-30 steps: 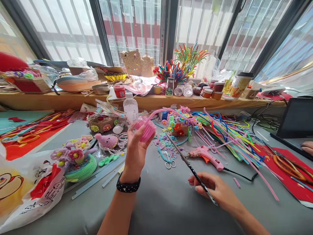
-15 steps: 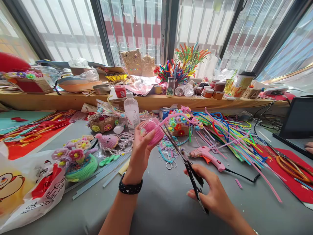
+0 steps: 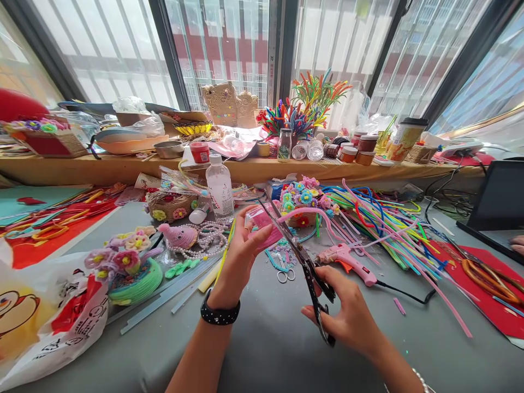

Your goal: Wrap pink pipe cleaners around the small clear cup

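Note:
My left hand (image 3: 241,256), with a black dotted band on its wrist, is closed around a pink fuzzy piece (image 3: 266,226) that has a clear plastic part at its upper end. A pink pipe cleaner (image 3: 309,209) runs from near that piece to the right. In my right hand (image 3: 347,305) is a pair of black-handled scissors (image 3: 301,254), its blades parted and reaching over the pink piece and the pipe cleaner. Small white-handled scissors (image 3: 285,275) and a pink glue gun (image 3: 347,262) lie just beyond my hands on the grey table.
Loose pipe cleaners (image 3: 376,229) spread over the right side, near a red sheet (image 3: 483,278) and a laptop (image 3: 497,204). A water bottle (image 3: 220,188), pearl strings (image 3: 213,237), a green flower pot (image 3: 137,284) and a plastic bag (image 3: 53,322) are on the left. A person's hand (image 3: 518,243) shows at the right edge.
The scissors have moved left and up, with their blades opening wider across the pink piece. My left hand has turned slightly and shifted right. The pipe cleaner now bends to the right.

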`<state>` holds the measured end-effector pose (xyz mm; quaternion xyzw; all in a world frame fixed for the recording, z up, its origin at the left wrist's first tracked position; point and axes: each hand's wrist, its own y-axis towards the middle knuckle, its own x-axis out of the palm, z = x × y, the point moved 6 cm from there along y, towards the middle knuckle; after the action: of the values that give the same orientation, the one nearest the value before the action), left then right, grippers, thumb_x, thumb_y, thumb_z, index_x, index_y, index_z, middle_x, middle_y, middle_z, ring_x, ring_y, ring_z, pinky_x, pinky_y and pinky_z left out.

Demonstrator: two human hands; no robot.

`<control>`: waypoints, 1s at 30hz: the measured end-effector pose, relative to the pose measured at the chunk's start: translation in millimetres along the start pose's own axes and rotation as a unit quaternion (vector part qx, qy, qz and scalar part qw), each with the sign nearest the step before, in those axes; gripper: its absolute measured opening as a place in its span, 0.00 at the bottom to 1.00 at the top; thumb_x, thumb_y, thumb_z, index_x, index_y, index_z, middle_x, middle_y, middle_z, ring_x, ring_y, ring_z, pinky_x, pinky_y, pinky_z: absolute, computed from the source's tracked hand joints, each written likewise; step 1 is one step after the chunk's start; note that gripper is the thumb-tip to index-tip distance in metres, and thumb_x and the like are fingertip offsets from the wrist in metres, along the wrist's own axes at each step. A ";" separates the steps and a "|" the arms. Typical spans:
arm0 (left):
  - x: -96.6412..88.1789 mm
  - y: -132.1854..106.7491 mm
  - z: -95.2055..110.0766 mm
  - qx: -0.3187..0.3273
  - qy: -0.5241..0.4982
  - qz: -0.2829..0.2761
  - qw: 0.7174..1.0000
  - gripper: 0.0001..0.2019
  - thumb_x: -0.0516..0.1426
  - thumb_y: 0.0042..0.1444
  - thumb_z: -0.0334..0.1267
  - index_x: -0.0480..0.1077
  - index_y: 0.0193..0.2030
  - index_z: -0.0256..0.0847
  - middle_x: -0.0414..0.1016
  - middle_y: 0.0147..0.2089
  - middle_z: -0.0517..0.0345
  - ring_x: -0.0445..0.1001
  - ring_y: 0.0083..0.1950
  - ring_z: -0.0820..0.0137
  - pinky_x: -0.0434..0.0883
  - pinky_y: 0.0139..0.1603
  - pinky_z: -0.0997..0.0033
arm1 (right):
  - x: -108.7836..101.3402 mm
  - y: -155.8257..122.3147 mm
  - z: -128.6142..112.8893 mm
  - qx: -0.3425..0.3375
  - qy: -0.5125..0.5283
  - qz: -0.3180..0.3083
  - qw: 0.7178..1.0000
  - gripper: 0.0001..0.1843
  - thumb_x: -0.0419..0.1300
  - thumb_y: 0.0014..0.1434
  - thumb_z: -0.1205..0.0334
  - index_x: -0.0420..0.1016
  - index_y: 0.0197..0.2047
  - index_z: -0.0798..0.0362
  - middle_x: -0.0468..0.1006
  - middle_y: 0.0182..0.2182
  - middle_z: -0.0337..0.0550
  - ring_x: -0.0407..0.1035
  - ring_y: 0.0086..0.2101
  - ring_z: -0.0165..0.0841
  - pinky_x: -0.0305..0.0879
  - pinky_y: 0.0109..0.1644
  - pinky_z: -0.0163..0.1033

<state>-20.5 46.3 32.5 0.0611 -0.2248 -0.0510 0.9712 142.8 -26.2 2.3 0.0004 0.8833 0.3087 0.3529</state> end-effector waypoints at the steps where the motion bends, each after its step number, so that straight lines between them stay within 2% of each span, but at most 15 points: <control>1: 0.1 -0.1 -0.2 -0.002 0.002 -0.001 1.000 0.27 0.62 0.45 0.37 0.57 0.52 0.46 0.68 0.52 0.52 0.73 0.46 0.63 0.72 0.43 0.66 | 0.1 0.9 -0.4 -0.002 -0.004 -0.004 1.000 0.19 0.63 0.49 0.53 0.66 0.39 0.55 0.71 0.25 0.39 0.67 0.25 0.32 0.65 0.29 0.36; 9: 0.0 0.4 -1.5 -0.017 0.012 -0.005 1.000 0.25 0.61 0.46 0.37 0.58 0.51 0.45 0.69 0.52 0.51 0.74 0.46 0.63 0.72 0.44 0.64 | 3.0 5.3 -2.1 0.001 -0.024 -0.030 0.999 0.16 0.62 0.48 0.54 0.65 0.35 0.54 0.68 0.24 0.38 0.64 0.24 0.31 0.61 0.27 0.36; 15: -3.4 3.0 -3.9 -0.035 0.001 0.004 0.999 0.26 0.62 0.44 0.38 0.59 0.50 0.44 0.72 0.49 0.52 0.75 0.43 0.64 0.73 0.43 0.63 | 7.3 6.5 -1.7 0.002 -0.038 -0.021 0.999 0.13 0.60 0.51 0.53 0.64 0.30 0.54 0.66 0.21 0.36 0.60 0.22 0.29 0.58 0.25 0.34; 21: -6.0 4.7 -5.1 -0.047 -0.009 0.014 0.999 0.28 0.63 0.42 0.38 0.59 0.51 0.43 0.74 0.46 0.52 0.75 0.43 0.63 0.73 0.43 0.63 | 7.3 7.4 -2.0 -0.014 -0.055 0.001 0.998 0.15 0.60 0.52 0.50 0.63 0.27 0.53 0.66 0.20 0.36 0.60 0.21 0.29 0.57 0.24 0.34; 25: -4.4 3.5 -3.9 -0.042 -0.010 0.013 0.999 0.26 0.62 0.44 0.37 0.59 0.51 0.43 0.74 0.48 0.52 0.75 0.44 0.64 0.74 0.42 0.66 | 7.7 6.8 -2.7 -0.012 -0.065 0.002 0.998 0.14 0.59 0.53 0.51 0.65 0.28 0.53 0.68 0.21 0.38 0.62 0.22 0.30 0.59 0.25 0.35; 30: -1.8 0.8 -1.3 -0.035 -0.010 0.011 0.999 0.24 0.61 0.46 0.36 0.60 0.50 0.43 0.73 0.48 0.52 0.75 0.45 0.65 0.73 0.43 0.66 | 6.0 6.9 -4.9 0.015 -0.053 -0.018 0.998 0.14 0.62 0.49 0.55 0.66 0.34 0.54 0.70 0.24 0.39 0.65 0.25 0.31 0.62 0.28 0.36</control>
<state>-21.5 47.5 30.7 0.0243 -0.2332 -0.0485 0.9709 133.7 -21.9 5.1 0.0066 0.8677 0.2882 0.4050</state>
